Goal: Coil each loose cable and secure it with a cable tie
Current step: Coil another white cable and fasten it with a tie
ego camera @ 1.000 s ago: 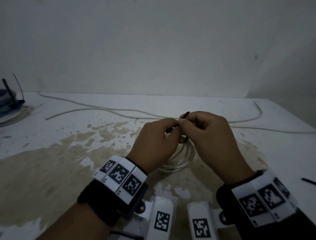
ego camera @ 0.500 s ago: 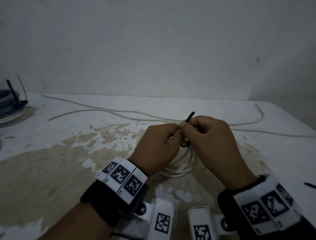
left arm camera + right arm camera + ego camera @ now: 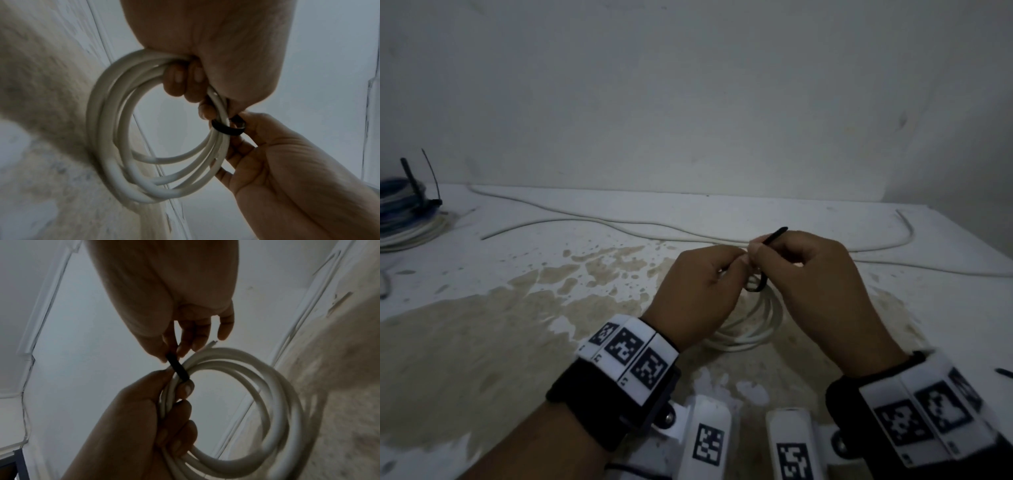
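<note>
The step in hand looks to be the cinching of a black cable tie (image 3: 758, 284) round a finished white coil (image 3: 750, 329), held just above the stained table (image 3: 482, 342) at the centre of the head view; the left hand (image 3: 705, 287) has its fingers curled round the bundled turns, and the right hand (image 3: 815, 274) pinches the tie's strap between thumb and fingertips, its free tail poking up and to the right above the knuckles.

The next move, as I judge it, calls for a steady pull on that tail while the left hand keeps the turns bunched; the strap appears to be already through its head (the joint itself is hidden behind fingers, so this is only likely); slack in the turns would let one slip out of the loop.

The head view shows what the wrists do not: a long loose cable (image 3: 619, 224) across the upper middle of the table, not yet coiled; a blue and white bundle (image 3: 404, 205) at the far left edge, with a black tie on it; another black tie (image 3: 1003, 372) at the right edge.

The left wrist view shows the tie as a dark band (image 3: 226, 129) hugging the turns at centre right, the left fingertips (image 3: 176, 81) hooked through the coil (image 3: 107, 146), and a cut cable end inside the ring; the right wrist view shows the strap (image 3: 177, 367) running from the right fingers (image 3: 197, 334) down to the coil (image 3: 277, 386), and the other cable end just below those fingers.
</note>
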`<state>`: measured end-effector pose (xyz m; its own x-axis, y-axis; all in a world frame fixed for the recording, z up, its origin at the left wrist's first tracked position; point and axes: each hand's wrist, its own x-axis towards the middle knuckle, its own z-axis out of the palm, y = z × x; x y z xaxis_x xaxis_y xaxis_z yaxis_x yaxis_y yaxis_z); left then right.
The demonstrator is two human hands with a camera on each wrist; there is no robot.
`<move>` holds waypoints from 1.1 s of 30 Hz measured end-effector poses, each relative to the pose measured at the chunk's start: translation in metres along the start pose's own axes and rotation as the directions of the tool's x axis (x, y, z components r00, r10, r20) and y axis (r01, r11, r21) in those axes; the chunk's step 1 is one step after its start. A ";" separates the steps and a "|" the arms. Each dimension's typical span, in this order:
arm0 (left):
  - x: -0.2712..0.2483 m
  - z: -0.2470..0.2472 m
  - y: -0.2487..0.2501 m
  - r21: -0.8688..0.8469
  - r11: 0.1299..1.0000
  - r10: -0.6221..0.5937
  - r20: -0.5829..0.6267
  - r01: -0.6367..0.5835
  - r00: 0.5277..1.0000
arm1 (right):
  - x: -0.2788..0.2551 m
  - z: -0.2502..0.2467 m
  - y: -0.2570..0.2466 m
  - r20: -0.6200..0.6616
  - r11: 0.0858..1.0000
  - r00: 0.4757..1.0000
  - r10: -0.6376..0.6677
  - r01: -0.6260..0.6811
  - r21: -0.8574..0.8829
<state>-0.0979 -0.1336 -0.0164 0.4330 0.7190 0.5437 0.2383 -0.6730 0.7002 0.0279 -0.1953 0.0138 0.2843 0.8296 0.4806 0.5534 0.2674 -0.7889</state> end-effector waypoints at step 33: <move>0.000 -0.002 0.009 -0.225 0.956 -0.189 0.026 0.190 0.982 | 0.006 -0.008 0.005 -0.156 0.913 0.904 -0.397 0.372 -0.166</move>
<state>-0.0979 -0.1394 -0.0093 0.4022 0.8286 0.3894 0.1140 -0.4673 0.8767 0.0383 -0.1930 0.0158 0.1592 0.5679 0.8076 0.7409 0.4719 -0.4779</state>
